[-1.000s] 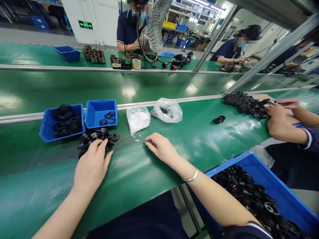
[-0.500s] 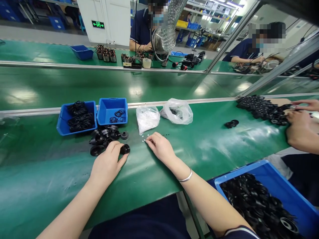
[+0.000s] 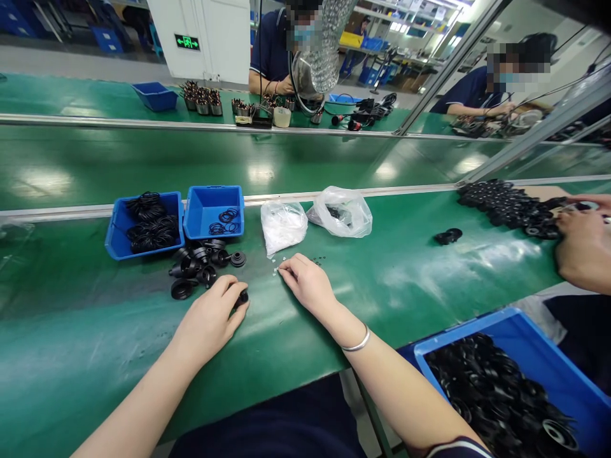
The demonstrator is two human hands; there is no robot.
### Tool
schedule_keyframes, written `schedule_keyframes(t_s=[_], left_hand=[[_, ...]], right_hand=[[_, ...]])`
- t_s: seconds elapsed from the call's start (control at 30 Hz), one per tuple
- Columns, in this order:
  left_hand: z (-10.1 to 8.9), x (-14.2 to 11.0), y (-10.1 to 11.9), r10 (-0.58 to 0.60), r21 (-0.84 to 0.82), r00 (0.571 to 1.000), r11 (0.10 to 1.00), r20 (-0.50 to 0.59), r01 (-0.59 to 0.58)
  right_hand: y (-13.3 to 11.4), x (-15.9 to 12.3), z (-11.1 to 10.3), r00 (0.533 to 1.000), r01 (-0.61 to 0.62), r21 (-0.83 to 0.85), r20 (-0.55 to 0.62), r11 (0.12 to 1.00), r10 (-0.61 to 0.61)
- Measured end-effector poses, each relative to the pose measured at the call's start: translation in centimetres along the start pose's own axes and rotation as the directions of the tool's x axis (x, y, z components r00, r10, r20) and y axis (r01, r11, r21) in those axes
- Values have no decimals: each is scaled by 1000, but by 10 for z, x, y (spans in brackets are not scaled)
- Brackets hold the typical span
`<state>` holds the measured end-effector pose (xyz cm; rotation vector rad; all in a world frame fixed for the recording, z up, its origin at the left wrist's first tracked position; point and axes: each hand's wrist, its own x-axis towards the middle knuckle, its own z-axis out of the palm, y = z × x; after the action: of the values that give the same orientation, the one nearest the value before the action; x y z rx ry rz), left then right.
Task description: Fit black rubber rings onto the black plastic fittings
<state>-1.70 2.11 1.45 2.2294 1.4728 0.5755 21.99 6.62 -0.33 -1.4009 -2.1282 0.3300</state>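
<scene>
The left hand (image 3: pixel 209 318) has just curled its fingers round a black rubber part (image 3: pixel 242 298), down-left of the clear bag (image 3: pixel 283 228); the right hand (image 3: pixel 308 284) rests its fingertips (image 3: pixel 286 270) by small white bits (image 3: pixel 277 268) just below the bag, any grip there impossible to tell

This is a factory line: green conveyor belt (image 3: pixel 382 318), blue parts bins (image 3: pixel 213 205) (and a lit exit sign (image 3: pixel 187 42)).

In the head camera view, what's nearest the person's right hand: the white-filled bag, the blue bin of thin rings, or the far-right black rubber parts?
From the right hand:
1. White-filled bag, just ahead.
2. Blue bin of thin rings, farther left.
3. Black rubber parts, far right.
</scene>
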Motion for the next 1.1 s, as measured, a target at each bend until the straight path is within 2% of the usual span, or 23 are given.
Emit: schedule_keyframes(t_s=[0.07,0.13,0.17,0.23,0.3,0.33,0.4,0.53,0.77,0.87,1.0,1.1], left_hand=[[-2,0,3,-54,-121,999,991,-1,54],[-6,0,7,-163,-292,986,942,38,166],[-8,0,9,-220,-404,972,884,87,236],[-11,0,13,-297,-639,928,675,223,370],[-14,0,15,-295,-759,899,487,323,432],[-14,0,15,-287,-782,892,435,349,446],[-14,-1,16,-283,-789,878,391,387,474],[-12,-2,18,-294,-732,854,440,430,520],[-12,-6,19,-317,-542,868,685,381,488],[-11,-7,19,-313,-486,881,743,355,460],[-7,-10,18,-311,-483,892,756,329,442],[-4,-10,15,-305,-591,898,678,315,438]], right_hand=[[1,0,0,1000,2,12,-4,1000,-2],[2,-1,-1,1000,9,27,-5,1000,-9],[2,-1,-1,1000,13,36,-4,999,-13],[3,-1,-2,1000,18,52,-4,998,-18],[3,-1,-2,1000,18,65,-7,998,-18],[3,-1,-3,1000,17,71,-9,997,-17],[3,-1,-4,1000,14,79,-13,997,-13],[4,0,-4,1000,12,91,-9,996,-11],[6,0,-3,1000,19,107,-8,994,-18],[5,-1,-3,1000,18,118,-8,993,-17],[5,-1,-3,1000,11,140,-16,990,-9],[6,0,-2,1000,12,171,-29,985,-7]])
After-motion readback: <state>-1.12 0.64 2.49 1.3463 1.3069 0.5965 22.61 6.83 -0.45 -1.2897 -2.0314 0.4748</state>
